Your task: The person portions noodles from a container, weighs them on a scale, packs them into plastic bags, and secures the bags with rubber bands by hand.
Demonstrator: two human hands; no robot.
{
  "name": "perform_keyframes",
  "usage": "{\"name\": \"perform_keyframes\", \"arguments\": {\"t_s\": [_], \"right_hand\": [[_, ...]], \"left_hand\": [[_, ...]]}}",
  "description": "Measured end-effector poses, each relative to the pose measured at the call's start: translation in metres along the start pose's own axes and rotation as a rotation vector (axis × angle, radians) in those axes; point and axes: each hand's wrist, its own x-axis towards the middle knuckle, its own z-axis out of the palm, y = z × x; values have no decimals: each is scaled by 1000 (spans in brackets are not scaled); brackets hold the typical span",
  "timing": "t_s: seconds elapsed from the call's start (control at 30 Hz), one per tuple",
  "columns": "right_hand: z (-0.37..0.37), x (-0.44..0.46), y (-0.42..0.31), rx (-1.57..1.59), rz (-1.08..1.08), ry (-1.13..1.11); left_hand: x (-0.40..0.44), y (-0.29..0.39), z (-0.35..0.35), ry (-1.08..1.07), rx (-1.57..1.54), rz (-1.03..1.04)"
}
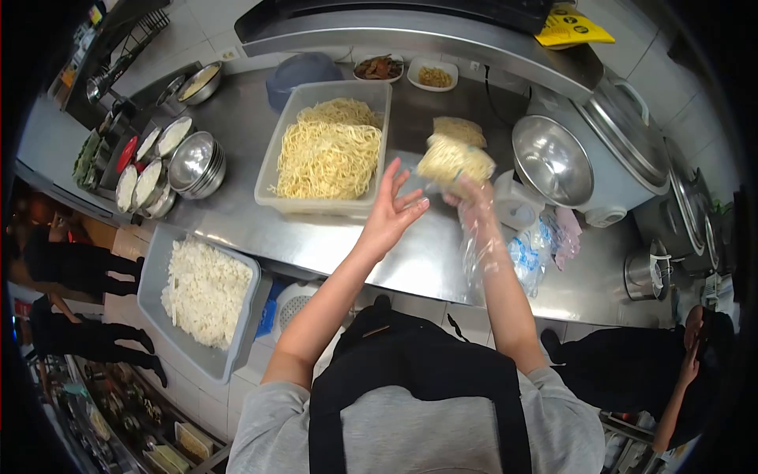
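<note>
- A yellow packet (575, 28) sits up on the shelf; I can see dark marks printed on it, too small to make out from here.
- Blue print shows on the crumpled plastic bags (529, 251) to the right, beside a pink cloth (567, 235), but the creases keep me from reading any of it.
- The left hand (392, 212) is open, fingers spread and thumb apart, held up over the counter (339, 246) just beside the noodle tub; I see nothing in its grasp.
- The right hand (471, 196) is blurred, its fingers clamped on the near end of a bag of noodles (455, 160). Clear plastic (475, 237) hangs loosely about its wrist.
- That bag is right of the tub, with a second bag (458, 129) just behind it, and a steel bowl (553, 161) stands to its right.
- The noodle tub (316, 207) holds a big heap of loose yellow noodles (330, 159).
- Off to the left, below the counter's edge, a grey bin (245, 316) carries what looks like white rice (207, 294).
</note>
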Motion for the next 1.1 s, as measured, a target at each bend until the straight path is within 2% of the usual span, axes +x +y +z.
{"name": "perform_keyframes", "arguments": {"t_s": [0.07,0.13,0.17,0.23,0.27,0.33,0.47,0.53,0.57,0.63,0.7,0.77,0.8,0.83,0.9,0.93,1.0,1.03,1.1], "right_hand": [[-4,35,0,-14,-62,49],[-17,63,6,-160,-200,113],[-37,80,17,-154,-190,102],[-75,121,44,-911,-54,348],[-76,134,57,-907,-52,319],[-78,145,80,-808,-483,490],[-75,172,85,-823,-531,591],[-57,163,70,-1138,-347,704],[-70,165,82,-1010,-538,638],[-43,139,64,-1108,-507,575],[-28,101,66,-1138,-681,417],[-10,63,62,-1166,-537,370],[-17,53,73,-1071,-814,217],[-6,30,68,-1204,-852,152],[-16,13,76,-1036,-665,-43],[-8,4,71,-1036,-680,-81],[6,-31,50,-948,-486,-275],[5,-45,43,-856,-456,-304],[-3,-68,26,-817,-430,-339]], "left_hand": [[-4,23,-23,-63,-11,29],[-14,33,-50,-80,173,78],[-20,34,-66,-46,198,54],[-34,29,-97,39,220,12],[-42,27,-112,107,230,-30],[-59,28,-139,188,238,-48],[-83,35,-162,325,281,-84],[-88,30,-168,346,300,-51],[-89,29,-167,348,384,-46],[-84,32,-162,340,663,16],[-70,22,-159,308,972,236],[-47,1,-163,274,1214,431],[-37,6,-162,251,1310,429],[-31,5,-160,275,1420,425],[-24,-5,-165,269,1521,426],[-22,-11,-165,311,1522,423],[-19,-17,-164,285,1627,384],[-19,-19,-163,300,1631,362],[-18,-25,-154,358,1720,459]]}}
